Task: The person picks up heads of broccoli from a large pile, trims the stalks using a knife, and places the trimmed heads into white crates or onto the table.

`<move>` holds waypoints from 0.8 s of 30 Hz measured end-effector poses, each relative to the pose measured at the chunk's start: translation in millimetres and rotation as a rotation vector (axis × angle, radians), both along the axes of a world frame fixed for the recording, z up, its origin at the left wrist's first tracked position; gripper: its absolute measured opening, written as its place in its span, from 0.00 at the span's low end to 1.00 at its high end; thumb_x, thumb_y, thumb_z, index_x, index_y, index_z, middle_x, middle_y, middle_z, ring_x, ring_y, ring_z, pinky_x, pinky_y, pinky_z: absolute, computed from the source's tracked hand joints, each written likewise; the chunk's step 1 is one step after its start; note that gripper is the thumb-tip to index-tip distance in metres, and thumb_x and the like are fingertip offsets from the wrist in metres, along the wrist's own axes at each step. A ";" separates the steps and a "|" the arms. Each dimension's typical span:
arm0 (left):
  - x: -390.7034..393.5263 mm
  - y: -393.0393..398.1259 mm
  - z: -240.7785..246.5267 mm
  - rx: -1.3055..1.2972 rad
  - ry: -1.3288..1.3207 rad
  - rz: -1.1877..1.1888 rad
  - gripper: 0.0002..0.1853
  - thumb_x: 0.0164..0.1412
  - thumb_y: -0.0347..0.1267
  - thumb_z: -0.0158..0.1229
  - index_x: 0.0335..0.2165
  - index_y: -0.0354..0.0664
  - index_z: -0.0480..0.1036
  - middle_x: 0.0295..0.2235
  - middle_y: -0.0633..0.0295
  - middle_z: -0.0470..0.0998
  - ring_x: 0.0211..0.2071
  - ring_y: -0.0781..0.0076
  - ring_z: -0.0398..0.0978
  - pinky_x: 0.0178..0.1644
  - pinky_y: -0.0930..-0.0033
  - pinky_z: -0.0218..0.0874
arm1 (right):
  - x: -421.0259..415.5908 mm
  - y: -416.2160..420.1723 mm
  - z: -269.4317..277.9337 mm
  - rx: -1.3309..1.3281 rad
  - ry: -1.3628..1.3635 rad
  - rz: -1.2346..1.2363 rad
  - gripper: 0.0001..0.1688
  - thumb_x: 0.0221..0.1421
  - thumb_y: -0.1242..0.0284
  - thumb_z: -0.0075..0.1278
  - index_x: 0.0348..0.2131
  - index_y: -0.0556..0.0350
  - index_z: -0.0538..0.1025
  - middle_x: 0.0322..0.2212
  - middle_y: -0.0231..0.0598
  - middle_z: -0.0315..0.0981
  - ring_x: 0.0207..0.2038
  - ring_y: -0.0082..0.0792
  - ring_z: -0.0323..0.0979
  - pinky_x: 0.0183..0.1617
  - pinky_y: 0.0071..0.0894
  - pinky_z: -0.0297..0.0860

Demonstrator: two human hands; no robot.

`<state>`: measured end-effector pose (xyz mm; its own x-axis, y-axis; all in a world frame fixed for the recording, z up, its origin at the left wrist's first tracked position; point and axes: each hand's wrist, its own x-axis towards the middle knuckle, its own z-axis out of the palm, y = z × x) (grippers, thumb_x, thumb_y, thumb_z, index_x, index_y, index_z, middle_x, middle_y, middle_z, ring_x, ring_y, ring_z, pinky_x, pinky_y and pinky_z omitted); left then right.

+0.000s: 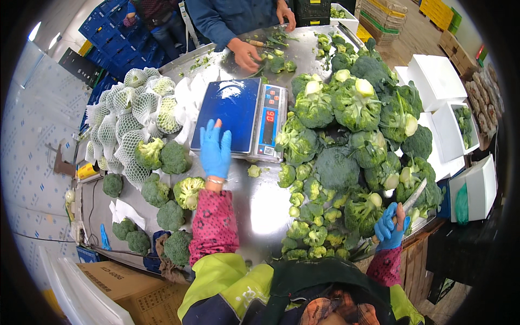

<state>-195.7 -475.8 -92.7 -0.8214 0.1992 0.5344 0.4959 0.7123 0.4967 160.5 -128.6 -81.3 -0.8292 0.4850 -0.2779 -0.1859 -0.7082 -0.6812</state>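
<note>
My left hand (215, 149), in a blue glove with a bare thumb tip, reaches over the near edge of the digital scale's blue pan (231, 109). Its fingers are spread and hold nothing; whether they touch the pan I cannot tell. A knife (415, 196) is in my right hand (391, 227), blade pointing up and away at the right edge of the table. Large broccoli heads (336, 168) are piled between the scale and the knife, many stem up. Small florets (313, 235) lie nearer me. Beside my left forearm rests a cut broccoli head (189, 193).
Broccoli in white foam nets (136, 105) is heaped at the left of the metal table (264, 211). Across it a co-worker's hand (245, 55) is near florets and another knife (256, 43). White foam boxes (436, 81) stand right; a cardboard box (118, 280) is at lower left.
</note>
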 end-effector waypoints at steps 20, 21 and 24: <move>329.2 85.3 -11.7 0.201 -0.527 -0.243 0.20 0.53 0.26 0.61 0.47 0.40 0.73 0.53 0.55 0.69 0.55 0.55 0.65 0.56 0.60 0.59 | 36.2 30.4 36.1 0.295 -0.072 -0.055 0.19 0.59 0.57 0.45 0.25 0.53 0.71 0.09 0.24 0.50 0.07 0.21 0.49 0.12 0.26 0.54; 333.2 93.8 -11.1 0.293 -0.602 -0.246 0.20 0.54 0.25 0.60 0.47 0.40 0.73 0.52 0.56 0.70 0.53 0.58 0.67 0.54 0.62 0.62 | 41.7 36.9 35.2 0.341 -0.091 -0.066 0.19 0.59 0.57 0.45 0.25 0.53 0.71 0.08 0.24 0.50 0.07 0.21 0.49 0.12 0.26 0.54; 335.3 128.3 -12.2 0.848 -1.118 -0.205 0.24 0.59 0.29 0.56 0.54 0.40 0.66 0.54 0.57 0.68 0.51 0.66 0.69 0.50 0.65 0.65 | 60.1 46.1 20.5 0.439 -0.220 -0.061 0.17 0.57 0.59 0.49 0.26 0.54 0.73 0.08 0.24 0.55 0.08 0.19 0.52 0.13 0.22 0.51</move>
